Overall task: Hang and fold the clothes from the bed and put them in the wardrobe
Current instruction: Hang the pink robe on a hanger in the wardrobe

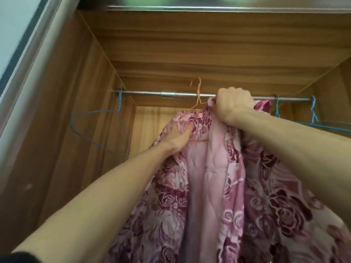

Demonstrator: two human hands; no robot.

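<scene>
Below the wardrobe rail, both hands grip the rose-patterned garment.

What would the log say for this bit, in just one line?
step: hanging robe | robe: on pink hanger | hanger hook: above rail, not on it | left hand: holds robe shoulder | right hand: grips collar

Blue wire hangers; grey wall
</scene>
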